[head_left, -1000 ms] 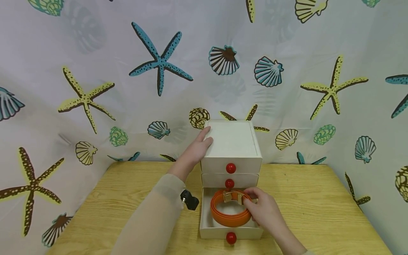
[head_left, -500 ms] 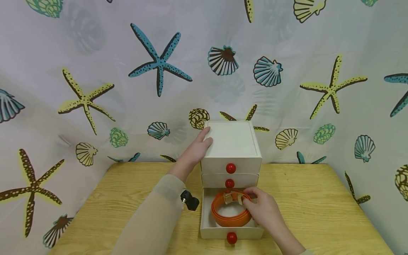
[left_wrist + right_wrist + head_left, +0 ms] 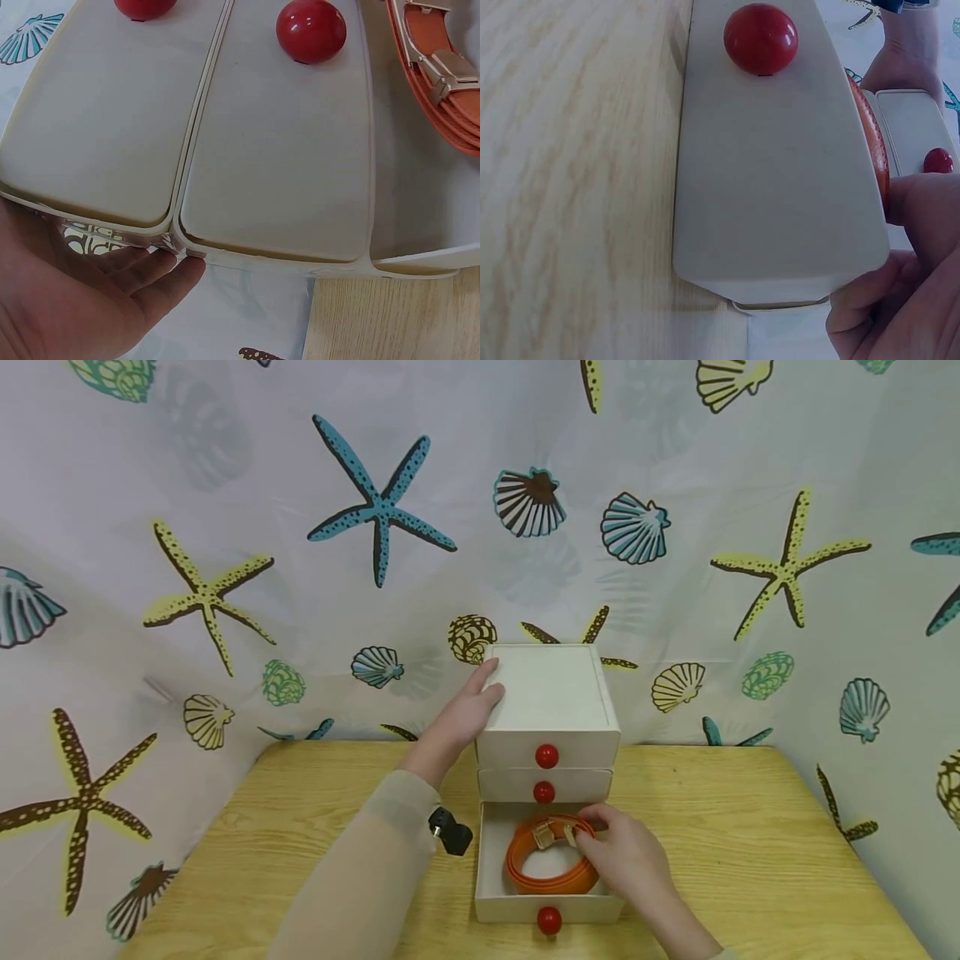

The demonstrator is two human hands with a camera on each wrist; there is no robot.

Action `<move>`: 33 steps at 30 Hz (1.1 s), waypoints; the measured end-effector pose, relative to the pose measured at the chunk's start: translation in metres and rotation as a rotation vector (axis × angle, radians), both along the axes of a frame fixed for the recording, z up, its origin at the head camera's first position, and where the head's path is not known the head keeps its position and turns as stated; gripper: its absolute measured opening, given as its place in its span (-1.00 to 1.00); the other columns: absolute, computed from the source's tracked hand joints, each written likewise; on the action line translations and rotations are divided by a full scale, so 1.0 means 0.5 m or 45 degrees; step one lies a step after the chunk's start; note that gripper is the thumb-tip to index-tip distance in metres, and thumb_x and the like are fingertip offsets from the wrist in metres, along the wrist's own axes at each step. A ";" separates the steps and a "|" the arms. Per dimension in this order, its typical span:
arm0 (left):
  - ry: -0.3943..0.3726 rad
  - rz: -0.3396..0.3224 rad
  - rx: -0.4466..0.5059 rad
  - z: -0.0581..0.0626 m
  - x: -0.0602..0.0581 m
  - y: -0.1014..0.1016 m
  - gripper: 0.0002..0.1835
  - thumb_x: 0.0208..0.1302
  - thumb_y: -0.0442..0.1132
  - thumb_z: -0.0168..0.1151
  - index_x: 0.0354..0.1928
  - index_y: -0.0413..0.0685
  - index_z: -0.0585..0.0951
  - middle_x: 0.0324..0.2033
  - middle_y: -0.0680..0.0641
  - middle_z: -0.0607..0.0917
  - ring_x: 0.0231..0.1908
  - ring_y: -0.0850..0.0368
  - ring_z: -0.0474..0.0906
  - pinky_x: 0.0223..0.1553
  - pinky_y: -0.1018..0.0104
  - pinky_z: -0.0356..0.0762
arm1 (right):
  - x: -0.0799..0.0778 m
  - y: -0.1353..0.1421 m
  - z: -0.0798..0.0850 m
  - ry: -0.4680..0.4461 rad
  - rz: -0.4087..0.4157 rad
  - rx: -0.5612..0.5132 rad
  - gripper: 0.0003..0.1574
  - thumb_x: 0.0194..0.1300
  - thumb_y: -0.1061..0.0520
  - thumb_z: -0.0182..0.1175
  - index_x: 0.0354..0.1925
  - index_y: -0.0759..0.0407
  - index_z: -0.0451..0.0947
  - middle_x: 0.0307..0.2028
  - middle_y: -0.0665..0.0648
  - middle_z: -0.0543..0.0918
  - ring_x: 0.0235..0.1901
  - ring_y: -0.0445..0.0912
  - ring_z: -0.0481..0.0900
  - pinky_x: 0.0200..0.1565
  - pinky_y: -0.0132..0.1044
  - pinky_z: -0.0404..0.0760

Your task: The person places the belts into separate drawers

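Note:
A small white drawer cabinet (image 3: 551, 689) with red ball knobs stands on the table, its bottom drawer (image 3: 510, 908) pulled out. Inside that drawer sits a coiled orange belt (image 3: 555, 885) with a gold buckle (image 3: 543, 836). My right hand (image 3: 630, 856) pinches the coil at its right side, thumb on the inside. The right wrist view shows this hand (image 3: 922, 277) just past the drawer's side wall, with only an orange strip of belt visible. My left hand (image 3: 468, 714) rests along the cabinet's left side; its fingers (image 3: 161, 292) lie fairly straight against the wall in the left wrist view.
The two upper drawers (image 3: 547, 742) are closed. A light wooden table (image 3: 720, 835) lies under the cabinet, and a white cloth (image 3: 480, 577) printed with starfish and shells hangs behind it. A black device (image 3: 450, 832) sits at my left wrist.
The belt has shifted slightly right and lower in the drawer, and its buckle has tilted. My right hand keeps its pinch; my left hand stays in place on the cabinet.

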State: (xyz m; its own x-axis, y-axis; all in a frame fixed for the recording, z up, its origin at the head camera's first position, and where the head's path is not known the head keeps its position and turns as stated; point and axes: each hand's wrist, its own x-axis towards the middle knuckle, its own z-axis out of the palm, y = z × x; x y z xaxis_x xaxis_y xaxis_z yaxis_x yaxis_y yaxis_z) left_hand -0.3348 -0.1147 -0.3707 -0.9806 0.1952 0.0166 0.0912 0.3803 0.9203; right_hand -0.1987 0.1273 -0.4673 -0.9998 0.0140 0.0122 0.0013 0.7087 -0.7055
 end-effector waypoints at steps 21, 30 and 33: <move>-0.001 -0.020 0.030 0.006 0.008 0.006 -0.30 0.79 0.04 -0.18 0.83 0.27 -0.02 0.80 -0.06 -0.12 0.75 -0.13 -0.26 0.68 -0.27 -0.24 | 0.010 0.023 0.006 -0.006 0.094 -0.117 -0.65 0.60 0.05 0.32 0.23 0.10 0.78 0.11 0.09 0.81 -0.39 -0.10 0.57 -0.36 -0.15 0.56; 0.000 -0.017 0.019 0.006 0.005 0.006 -0.30 0.79 0.04 -0.19 0.83 0.29 -0.03 0.80 -0.06 -0.12 0.75 -0.15 -0.25 0.68 -0.29 -0.22 | 0.024 0.032 0.009 -0.026 0.093 -0.187 -0.69 0.58 0.06 0.36 0.20 0.06 0.79 0.08 0.03 0.80 -0.43 -0.08 0.53 -0.41 -0.18 0.54; 0.000 -0.016 0.020 0.004 0.003 0.005 -0.30 0.79 0.04 -0.19 0.83 0.28 -0.02 0.80 -0.06 -0.11 0.75 -0.15 -0.24 0.68 -0.28 -0.21 | 0.029 0.033 0.010 -0.052 0.096 -0.195 -0.69 0.57 0.05 0.39 0.19 0.04 0.79 0.05 0.00 0.80 -0.43 -0.08 0.53 -0.44 -0.22 0.52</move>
State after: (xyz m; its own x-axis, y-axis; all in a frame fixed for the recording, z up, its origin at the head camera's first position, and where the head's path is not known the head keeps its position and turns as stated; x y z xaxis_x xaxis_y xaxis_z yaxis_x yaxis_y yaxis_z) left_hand -0.3332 -0.1120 -0.3688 -0.9781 0.2074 0.0194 0.0958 0.3650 0.9261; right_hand -0.1842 0.1439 -0.4622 -0.9978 -0.0621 -0.0248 -0.0168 0.5921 -0.8057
